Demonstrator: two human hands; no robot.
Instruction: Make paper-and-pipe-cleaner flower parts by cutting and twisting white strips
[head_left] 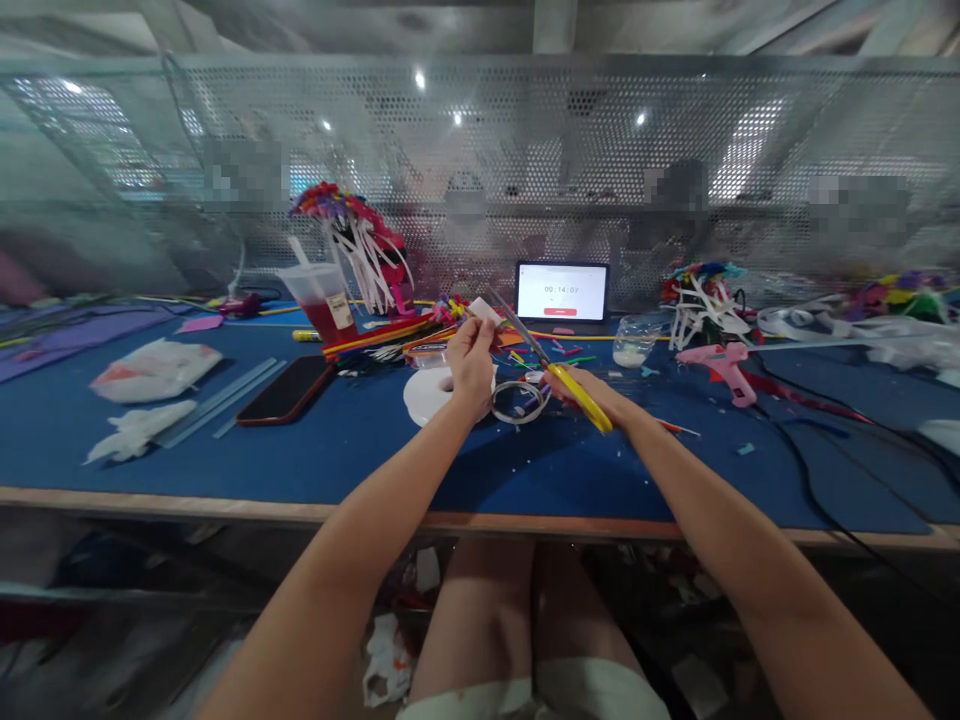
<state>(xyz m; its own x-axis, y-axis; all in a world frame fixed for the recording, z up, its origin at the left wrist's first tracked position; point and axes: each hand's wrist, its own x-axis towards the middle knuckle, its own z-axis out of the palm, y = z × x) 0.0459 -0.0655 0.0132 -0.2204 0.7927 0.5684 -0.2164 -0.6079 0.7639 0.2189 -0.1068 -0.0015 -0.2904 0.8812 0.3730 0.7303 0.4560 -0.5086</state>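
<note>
Pinching a white piece (482, 308) in your left hand (471, 358), you grip yellow-handled scissors (579, 395) in your right hand (604, 387), blades near the piece, above the blue table (360, 465).

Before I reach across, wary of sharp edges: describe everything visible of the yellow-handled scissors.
The yellow-handled scissors have grey, metallic-looking blades and a plastic-looking handle, partly hidden in the grip of the right hand. They slant over the blue tabletop, tips pointing forward and left, near the small white piece in the left hand. Whether they touch it, or how far the blades part, I can't tell.
</note>
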